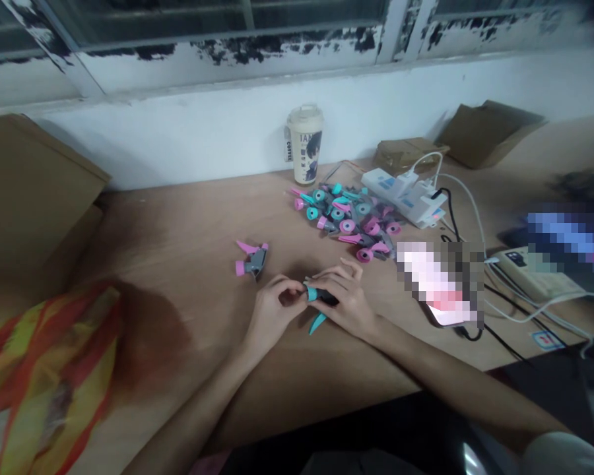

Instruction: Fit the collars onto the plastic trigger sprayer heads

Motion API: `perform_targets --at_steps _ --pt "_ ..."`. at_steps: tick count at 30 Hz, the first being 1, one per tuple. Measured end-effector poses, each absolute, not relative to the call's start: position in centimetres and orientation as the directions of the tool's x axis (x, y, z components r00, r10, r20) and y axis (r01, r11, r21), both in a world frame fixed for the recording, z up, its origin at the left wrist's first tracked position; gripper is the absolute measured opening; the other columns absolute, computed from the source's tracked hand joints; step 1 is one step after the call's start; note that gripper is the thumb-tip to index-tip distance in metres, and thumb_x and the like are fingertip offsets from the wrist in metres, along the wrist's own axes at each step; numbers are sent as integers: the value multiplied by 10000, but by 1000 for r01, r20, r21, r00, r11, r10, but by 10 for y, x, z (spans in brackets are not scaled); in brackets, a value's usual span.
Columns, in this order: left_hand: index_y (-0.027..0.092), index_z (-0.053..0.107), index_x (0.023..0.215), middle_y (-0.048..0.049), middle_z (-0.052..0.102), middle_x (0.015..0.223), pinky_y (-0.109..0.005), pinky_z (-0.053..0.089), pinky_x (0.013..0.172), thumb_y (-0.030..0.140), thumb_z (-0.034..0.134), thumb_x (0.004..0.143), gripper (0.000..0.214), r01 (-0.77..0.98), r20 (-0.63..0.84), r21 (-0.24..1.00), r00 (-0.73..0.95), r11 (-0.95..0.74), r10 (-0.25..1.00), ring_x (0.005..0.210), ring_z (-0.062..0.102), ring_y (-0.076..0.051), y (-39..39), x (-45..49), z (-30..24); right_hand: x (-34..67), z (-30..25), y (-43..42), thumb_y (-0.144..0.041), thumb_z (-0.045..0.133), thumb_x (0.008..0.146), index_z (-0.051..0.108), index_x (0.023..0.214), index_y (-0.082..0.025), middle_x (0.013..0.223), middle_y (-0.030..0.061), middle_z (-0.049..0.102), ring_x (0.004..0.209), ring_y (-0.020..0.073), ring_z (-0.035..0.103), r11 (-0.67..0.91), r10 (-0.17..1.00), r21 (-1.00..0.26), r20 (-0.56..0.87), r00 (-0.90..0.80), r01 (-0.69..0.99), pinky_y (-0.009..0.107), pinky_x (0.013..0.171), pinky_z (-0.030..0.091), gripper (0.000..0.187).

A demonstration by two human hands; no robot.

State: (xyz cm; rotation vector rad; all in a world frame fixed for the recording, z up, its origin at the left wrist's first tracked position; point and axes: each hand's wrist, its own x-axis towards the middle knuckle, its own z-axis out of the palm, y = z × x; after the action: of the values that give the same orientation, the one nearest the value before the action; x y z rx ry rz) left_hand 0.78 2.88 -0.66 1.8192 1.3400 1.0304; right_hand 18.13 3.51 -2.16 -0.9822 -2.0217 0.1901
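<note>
Both hands meet at the middle of the wooden table [178, 224]. My right hand [344, 300] is closed around a teal and dark grey spray-nozzle head [317, 302], whose teal trigger sticks out below the fingers. My left hand [276, 309] pinches the teal cap end of the same nozzle. A pink and grey spray nozzle [252, 260] lies alone on the table just left of and beyond my hands. A pile of several teal and pink nozzles [349, 218] lies farther back to the right.
A coffee cup [305, 144] stands by the wall behind the pile. White power strips [406, 194] with cables lie right of the pile. Cardboard boxes [24, 191] stand at the far left and back right. An orange-yellow bag [44, 376] sits at the near left.
</note>
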Motion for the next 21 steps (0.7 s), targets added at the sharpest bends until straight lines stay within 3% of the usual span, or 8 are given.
perform_targets --at_steps 5,8,14,18,21 --pt "165 663 768 -5 581 683 -212 421 481 321 604 738 169 307 -57 952 132 14 990 603 518 -129 29 13 -4 180 -22 35 -255 631 808 607 963 -232 929 -19 704 906 148 616 703 671 -422 659 -339 572 417 1055 166 159" --pt "151 671 778 -15 601 682 -200 423 442 337 598 728 206 236 -122 968 125 90 985 592 529 -129 29 13 -2 178 -20 36 -252 614 820 606 960 -229 926 -14 703 901 149 614 701 667 -407 663 -338 585 415 1050 166 143" --pt "155 659 753 -9 588 673 -204 474 443 294 609 719 152 220 -19 976 121 -8 993 594 544 -126 33 6 -13 173 -23 35 -295 609 822 613 974 -218 932 16 700 930 176 605 706 668 -360 623 -407 609 425 1030 188 170" --pt "172 684 751 -15 588 703 -201 487 441 289 645 713 129 244 83 963 130 -113 988 601 550 -125 36 1 -17 173 -25 43 -330 611 817 623 971 -242 949 14 703 944 185 610 666 728 -447 567 -387 597 454 1031 203 178" --pt "194 693 840 -26 599 775 -193 485 466 325 604 780 169 276 186 942 47 -191 981 616 553 -114 34 -2 -13 173 -22 57 -351 637 788 635 949 -244 948 15 707 943 198 623 602 794 -573 502 -342 557 464 1020 257 194"
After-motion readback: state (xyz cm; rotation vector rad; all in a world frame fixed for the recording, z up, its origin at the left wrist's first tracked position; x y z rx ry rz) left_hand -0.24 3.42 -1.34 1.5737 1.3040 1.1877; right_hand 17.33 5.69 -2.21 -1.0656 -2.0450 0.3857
